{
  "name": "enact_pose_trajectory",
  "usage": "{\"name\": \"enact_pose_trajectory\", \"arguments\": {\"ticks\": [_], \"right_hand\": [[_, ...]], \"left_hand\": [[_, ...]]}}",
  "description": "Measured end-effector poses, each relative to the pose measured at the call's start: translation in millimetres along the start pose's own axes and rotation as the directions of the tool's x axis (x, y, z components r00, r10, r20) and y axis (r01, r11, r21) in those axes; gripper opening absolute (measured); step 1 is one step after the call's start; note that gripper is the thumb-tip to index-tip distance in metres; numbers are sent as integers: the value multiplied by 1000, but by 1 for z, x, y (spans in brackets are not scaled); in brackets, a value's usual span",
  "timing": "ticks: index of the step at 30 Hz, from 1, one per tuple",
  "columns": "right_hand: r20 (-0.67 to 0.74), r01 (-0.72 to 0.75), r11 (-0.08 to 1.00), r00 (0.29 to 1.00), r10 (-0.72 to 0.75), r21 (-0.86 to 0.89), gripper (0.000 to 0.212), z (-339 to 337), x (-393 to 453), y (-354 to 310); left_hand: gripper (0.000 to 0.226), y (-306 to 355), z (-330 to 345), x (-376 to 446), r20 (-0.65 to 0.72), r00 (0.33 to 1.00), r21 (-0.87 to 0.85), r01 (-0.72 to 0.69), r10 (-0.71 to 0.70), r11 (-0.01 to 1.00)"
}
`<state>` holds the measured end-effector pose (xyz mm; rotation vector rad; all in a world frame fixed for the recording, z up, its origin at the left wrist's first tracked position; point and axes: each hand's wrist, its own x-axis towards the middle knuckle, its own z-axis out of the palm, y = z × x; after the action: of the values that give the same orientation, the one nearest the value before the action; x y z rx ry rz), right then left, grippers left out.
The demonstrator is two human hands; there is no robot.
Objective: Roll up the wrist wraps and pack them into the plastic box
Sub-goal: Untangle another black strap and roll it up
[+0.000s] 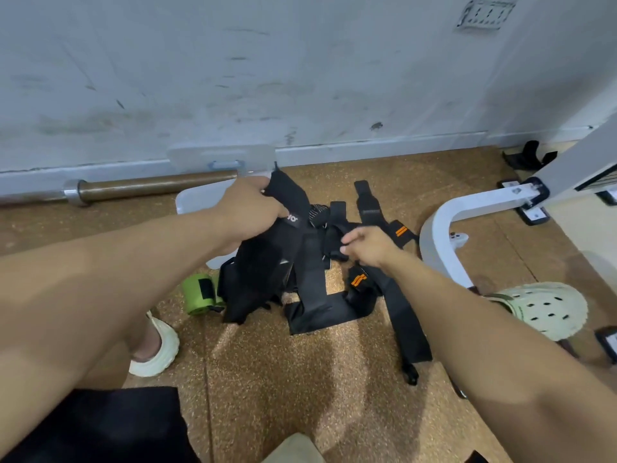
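A tangled heap of black wrist wraps [314, 295] lies on the cork floor, some with orange tags. My left hand [248, 212] grips the upper end of one black wrap [288, 198] and holds it lifted over the heap. My right hand [367, 243] pinches another black strap in the middle of the heap. A rolled green wrap [198, 294] lies to the left of the heap. The clear plastic box [200, 198] stands behind my left hand near the wall, with its lid [222, 158] leaning on the wall.
A barbell [150, 187] lies along the wall at the left. A white machine frame [444, 235] curves up at the right. My feet in pale green clogs [547, 309] rest on either side of the heap. Bare cork floor [300, 379] lies in front.
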<state>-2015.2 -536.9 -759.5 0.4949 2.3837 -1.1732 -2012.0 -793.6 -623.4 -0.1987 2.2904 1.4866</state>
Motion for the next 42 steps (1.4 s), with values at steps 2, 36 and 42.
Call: {"name": "enact_pose_trajectory", "arguments": {"ticks": [2,36,42], "right_hand": [[-53,-156,988,986,156,11,13,25,12,45],[221,-77,902,975,-21,426,29,-42,1,-7],[267,62,969,955,-126,238,16,-120,-49,-84]], "left_hand": [[29,-4,2,2,18,1000,49,-11,10,999],[62,-1,-11,9,31,999,85,-34,31,996],[64,4,-11,-2,29,999,62,-43,42,997]]}}
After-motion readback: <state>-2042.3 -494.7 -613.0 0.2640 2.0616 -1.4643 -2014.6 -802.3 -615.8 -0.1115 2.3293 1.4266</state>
